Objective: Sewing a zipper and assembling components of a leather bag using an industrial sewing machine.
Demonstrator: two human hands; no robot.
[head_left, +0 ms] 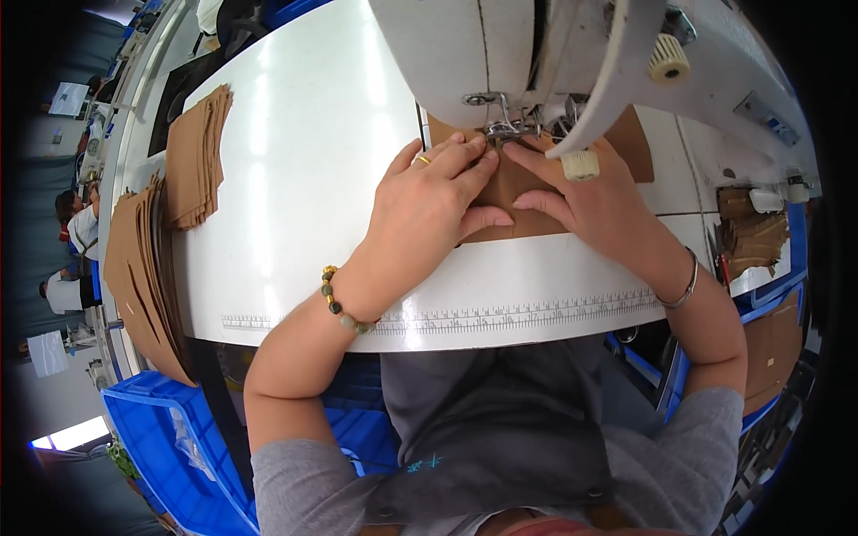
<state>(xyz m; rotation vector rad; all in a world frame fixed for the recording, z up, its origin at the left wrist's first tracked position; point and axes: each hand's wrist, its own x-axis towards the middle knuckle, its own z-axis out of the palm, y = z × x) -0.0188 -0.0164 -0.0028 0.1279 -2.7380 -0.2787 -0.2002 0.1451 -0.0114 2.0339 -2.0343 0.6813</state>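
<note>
A flat brown piece of material [511, 230], fabric or thin leather, lies on the white sewing table under the presser foot [511, 130] of a sewing machine [465, 58]. My left hand [431, 195] rests on its left part, fingers stretched toward the foot and thumb pointing right. From the other side my right hand [601, 189] presses on the material, forefinger reaching close to the foot and thumb held apart. Both thumbs almost meet over the piece. The machine's arm and a white lever hide part of my right fingers.
Stacks of brown cut pieces [138, 277] stand on the table's left side. A printed ruler [465, 319] runs along its front edge. Blue crates [174, 438] sit below at left. More brown pieces [752, 234] lie at right. People work in the far left background.
</note>
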